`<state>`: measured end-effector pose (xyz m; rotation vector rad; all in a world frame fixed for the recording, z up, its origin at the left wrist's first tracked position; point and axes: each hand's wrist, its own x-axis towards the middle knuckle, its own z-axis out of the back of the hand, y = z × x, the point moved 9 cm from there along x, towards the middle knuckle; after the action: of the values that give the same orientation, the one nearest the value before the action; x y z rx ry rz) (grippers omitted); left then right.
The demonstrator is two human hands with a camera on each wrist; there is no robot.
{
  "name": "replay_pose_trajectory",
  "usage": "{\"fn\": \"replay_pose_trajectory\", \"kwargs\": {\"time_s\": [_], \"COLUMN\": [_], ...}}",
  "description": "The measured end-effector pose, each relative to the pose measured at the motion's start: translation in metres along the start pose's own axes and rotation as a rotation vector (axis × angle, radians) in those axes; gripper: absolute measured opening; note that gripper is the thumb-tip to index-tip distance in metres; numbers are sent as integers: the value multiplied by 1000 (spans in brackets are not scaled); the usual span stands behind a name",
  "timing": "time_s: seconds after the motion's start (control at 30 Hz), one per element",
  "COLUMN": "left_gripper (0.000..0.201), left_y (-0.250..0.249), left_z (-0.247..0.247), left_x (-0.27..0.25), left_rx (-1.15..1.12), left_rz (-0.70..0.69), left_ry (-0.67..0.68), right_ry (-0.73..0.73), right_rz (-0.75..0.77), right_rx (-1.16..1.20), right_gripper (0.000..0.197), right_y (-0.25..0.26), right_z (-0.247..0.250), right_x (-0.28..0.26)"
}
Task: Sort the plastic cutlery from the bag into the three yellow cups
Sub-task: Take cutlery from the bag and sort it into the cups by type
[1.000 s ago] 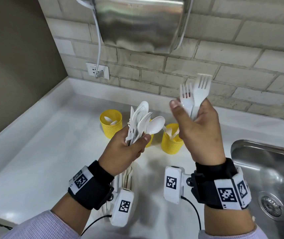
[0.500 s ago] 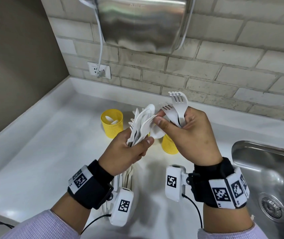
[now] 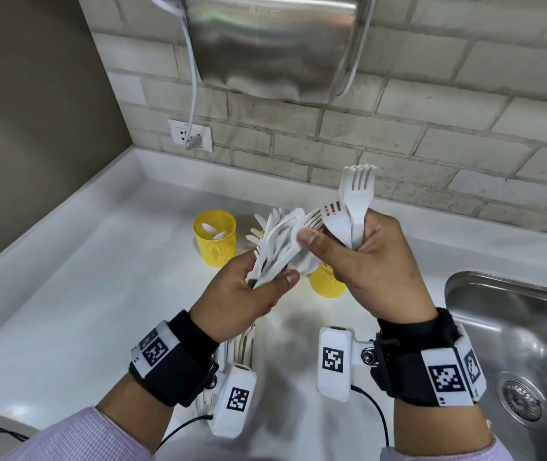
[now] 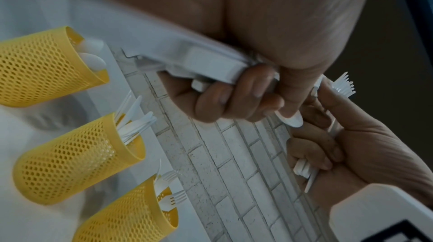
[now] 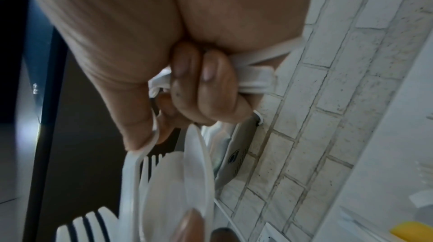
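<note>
My left hand grips a fanned bundle of white plastic cutlery by the handles above the counter. My right hand holds two white forks upright in its curled fingers, while its thumb and forefinger pinch another piece at the top of the bundle. In the left wrist view three yellow mesh cups stand in a row: one with spoons, one with knives, one with forks. From the head view the left cup and right cup show; the middle one is mostly hidden.
A steel sink lies at the right of the white counter. A metal hand dryer hangs on the brick wall, its cable running to a socket. A dark wall closes the left side.
My right hand came down and left with its forks to meet the bundle, and its thumb and forefinger now pinch a piece there. My left hand has stayed almost still.
</note>
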<state>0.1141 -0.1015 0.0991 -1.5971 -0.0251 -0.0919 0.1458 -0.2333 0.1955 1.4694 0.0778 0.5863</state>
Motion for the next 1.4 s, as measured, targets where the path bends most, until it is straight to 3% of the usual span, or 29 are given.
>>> {"fn": "replay_pose_trajectory", "kwargs": {"time_s": [0.07,0.23,0.33,0.43,0.63,0.7,0.8,1.03,1.23,1.4], "left_gripper": [16,13,21,11,18,20,19,45,47,42], "left_y": [3,4,2,-5,-17,-20,-22,-18,-28,-35], "left_z": [2,8,16,22,23,23,24,28,24,22], "left_x": [1,1,1,1,-1,-1,-1,-3,-4,-7], "left_rx": [1,-4,74,154,266,272,287,213,341,314], "left_rz": [5,14,-19,-59,-126,-150,-172,-186,-223,-260], "left_ry": [-10,-67,-157,-242,-309,-328,-345,-334,-335,-332], "right_ry": [-78,-281,-336,-373,-486,-470,-397,-201,-226,-345], "right_rz": [-9,-39,-32,12,96,94,93,19,14,105], "right_rx": [68,434,601,690,512,459,382,50,-5,24], "right_gripper": [22,16,16,17,25,24,39,18,8,9], "right_y": [-4,-20,-20,-16,-10,-13,-19,-31,-34,-25], "right_z": [6,27,36,36,26,18,0,-36,-35,-26], "right_x": [1,4,3,0,-12,-13,-16,-18,-16,-19]}}
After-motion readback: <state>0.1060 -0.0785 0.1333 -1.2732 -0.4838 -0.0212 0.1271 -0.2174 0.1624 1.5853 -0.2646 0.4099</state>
